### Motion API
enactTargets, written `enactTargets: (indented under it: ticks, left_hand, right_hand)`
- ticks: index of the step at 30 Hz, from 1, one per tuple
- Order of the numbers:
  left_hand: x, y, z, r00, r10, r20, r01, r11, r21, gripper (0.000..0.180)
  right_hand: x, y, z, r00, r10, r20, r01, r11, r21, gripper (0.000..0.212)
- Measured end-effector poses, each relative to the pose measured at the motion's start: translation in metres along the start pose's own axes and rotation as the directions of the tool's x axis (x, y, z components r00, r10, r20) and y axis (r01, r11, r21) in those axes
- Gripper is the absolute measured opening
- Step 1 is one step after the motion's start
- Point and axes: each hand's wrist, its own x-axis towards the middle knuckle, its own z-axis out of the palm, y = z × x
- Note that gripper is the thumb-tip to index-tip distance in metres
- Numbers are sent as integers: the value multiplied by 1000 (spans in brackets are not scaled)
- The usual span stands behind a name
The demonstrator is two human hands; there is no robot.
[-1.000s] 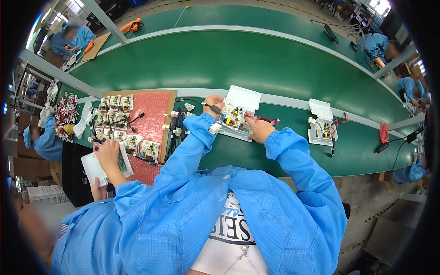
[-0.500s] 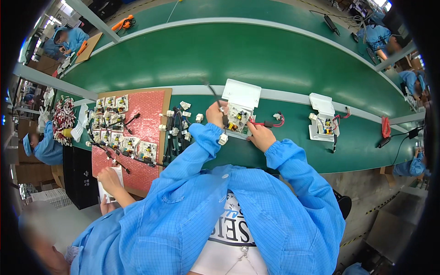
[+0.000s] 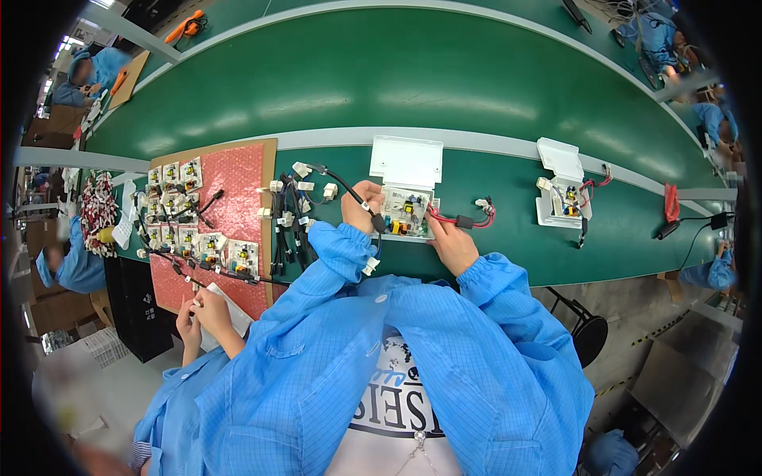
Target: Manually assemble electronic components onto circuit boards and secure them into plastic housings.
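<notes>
A white open housing with a circuit board inside lies on the green bench, its lid folded back behind it. My left hand is at the housing's left edge, pinching a black cable that runs up-left to a white plug. At the front right corner, my right hand grips the red wires that lead out of the board to the right. Blue sleeves cover both forearms.
A second open white housing lies to the right. To the left are a bundle of black cables and a red bubble mat with several small boards. A co-worker's hands hold a white piece at lower left. The green conveyor belt runs behind.
Both my hands stay at the housing; my left hand has slid a little down its left edge with the black cable. The co-worker's hands have drawn back from the red mat.
</notes>
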Motion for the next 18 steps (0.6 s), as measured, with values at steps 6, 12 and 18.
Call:
enactTargets:
  ticks: [6,12,18]
  left_hand:
    - [-2,7,3,998,-35,-43,38,997,64,12]
    - [-9,12,7,998,49,-45,-42,988,152,11]
    - [-9,10,4,994,-111,-15,110,993,-39,12]
  right_hand:
    - [1,-5,-3,1000,3,0,-3,1000,8,52]
    - [-2,-6,0,998,44,43,-46,998,34,51]
    - [0,-4,-1,999,39,35,-41,998,49,51]
